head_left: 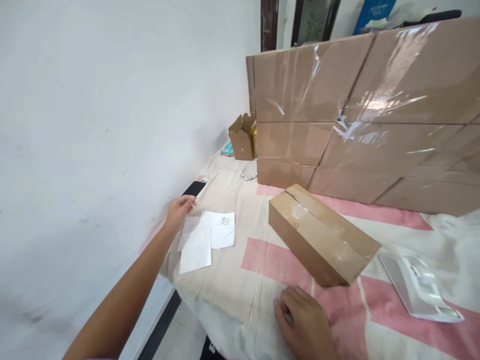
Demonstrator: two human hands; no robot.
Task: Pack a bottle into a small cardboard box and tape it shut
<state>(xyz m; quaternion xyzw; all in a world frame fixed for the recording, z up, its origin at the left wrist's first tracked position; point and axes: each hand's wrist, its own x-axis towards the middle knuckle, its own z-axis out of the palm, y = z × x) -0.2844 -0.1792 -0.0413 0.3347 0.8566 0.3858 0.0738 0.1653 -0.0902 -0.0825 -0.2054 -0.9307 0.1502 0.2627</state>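
My left hand (180, 210) reaches out along the wall side of the cloth-covered surface, its fingers drawn together. Whether something small is between them I cannot make out. Just beyond the fingertips lies a black flat object, like a phone (194, 188). White paper sheets (221, 229) lie beside this hand, one with a small printed mark. Close to the near edge my right hand (304, 322) rests on the cloth, loosely curled with nothing visible in it. A closed long cardboard box (322, 232) lies beyond it, taped along the top.
A tall wall of taped cardboard (296, 105) stands behind the box. At right is a white tape dispenser (422, 285). A small open carton (242, 140) stands in the far corner. The white wall (112, 125) bounds the left side.
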